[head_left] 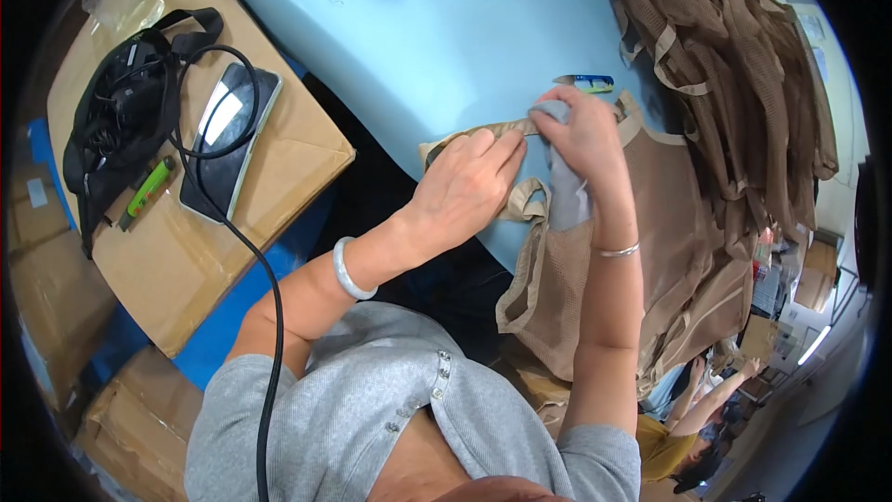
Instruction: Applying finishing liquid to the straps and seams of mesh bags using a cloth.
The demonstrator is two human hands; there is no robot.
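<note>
- Two hands meet on one beige fabric strap [474,135]: your left hand [465,188] lies flat with fingers pressing it to the pale blue table [446,37], while your right hand [587,135] is closed around a grey tool [550,112] at the strap's inner end.
- Strap runs roughly left to right beneath your fingers, its free end pointing away from the grip to your left.
- It belongs to the brown mesh garment [650,223] draped under your right forearm; judge it light, limp and prone to creep, so pin it near the edge binding.
- Beyond the grip lie a small blue object [585,84] and a heap of similar mesh garments [743,65].
</note>
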